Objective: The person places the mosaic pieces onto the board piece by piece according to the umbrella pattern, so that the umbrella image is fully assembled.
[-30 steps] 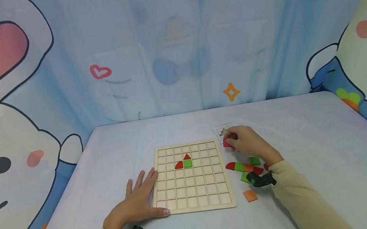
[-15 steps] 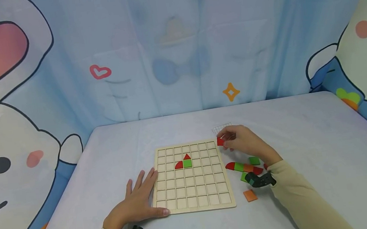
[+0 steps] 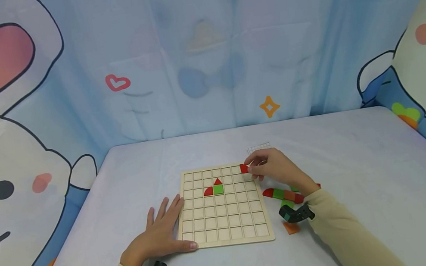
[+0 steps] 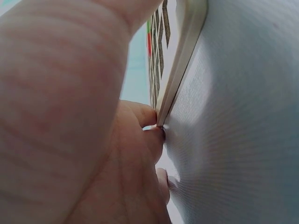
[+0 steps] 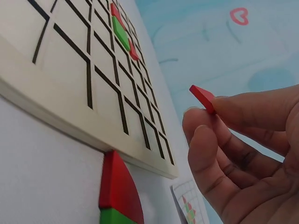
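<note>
A wooden grid board [image 3: 227, 222] lies on the table. A red triangle [image 3: 217, 182], a green square [image 3: 218, 189] and a red rounded piece [image 3: 208, 191] sit together in its upper cells. My left hand [image 3: 157, 236] rests spread at the board's left edge, thumb on the near corner; in the left wrist view its fingers touch the board's side. Over the far right corner, my right hand [image 3: 273, 168] pinches a red tile [image 5: 203, 98] between thumb and fingertips. The right wrist view shows that tile raised off the board, its full outline partly hidden.
Right of the board lie several loose pieces: a red rounded one [image 3: 268, 192], a green square [image 3: 278, 193], an orange one [image 3: 290, 196] and an orange square [image 3: 292, 228] nearer me. A printed pattern card [image 5: 190, 205] lies beyond the far right corner. A curtain [image 3: 208, 86] hangs behind.
My right hand has carried the red tile leftward from beside the card to over the board's far right corner, now covering more of the card. The left hand stays put.
</note>
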Demonstrator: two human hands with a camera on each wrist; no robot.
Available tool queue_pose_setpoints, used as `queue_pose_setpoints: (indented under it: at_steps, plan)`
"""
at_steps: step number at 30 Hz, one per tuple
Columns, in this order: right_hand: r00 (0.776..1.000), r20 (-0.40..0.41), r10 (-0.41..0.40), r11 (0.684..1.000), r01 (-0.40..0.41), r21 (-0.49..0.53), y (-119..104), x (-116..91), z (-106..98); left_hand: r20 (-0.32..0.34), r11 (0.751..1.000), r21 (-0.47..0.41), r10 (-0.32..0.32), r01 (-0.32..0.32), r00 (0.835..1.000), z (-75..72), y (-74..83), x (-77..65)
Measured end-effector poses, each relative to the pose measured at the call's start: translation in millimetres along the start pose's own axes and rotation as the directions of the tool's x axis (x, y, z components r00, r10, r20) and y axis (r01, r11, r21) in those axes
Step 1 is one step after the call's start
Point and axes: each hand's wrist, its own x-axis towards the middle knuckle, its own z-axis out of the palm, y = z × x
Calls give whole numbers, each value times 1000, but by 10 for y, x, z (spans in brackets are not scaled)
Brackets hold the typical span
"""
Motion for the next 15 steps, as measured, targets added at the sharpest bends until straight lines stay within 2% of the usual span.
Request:
queue_pose_setpoints:
  at_steps: [5, 10, 15]
  plan:
    - [1000, 1, 8, 1000, -8, 15, -32, 5, 104, 1, 1000, -1, 0, 0, 1000, -5, 3, 5]
    - [999, 29, -35, 999, 35, 19, -62, 12, 230, -8, 1000, 7, -8, 8, 1000, 5, 4, 12]
    - [999, 30, -33, 999, 33, -16, -111, 5, 359, -19, 1000, 7, 0, 0, 1000, 22, -11, 15]
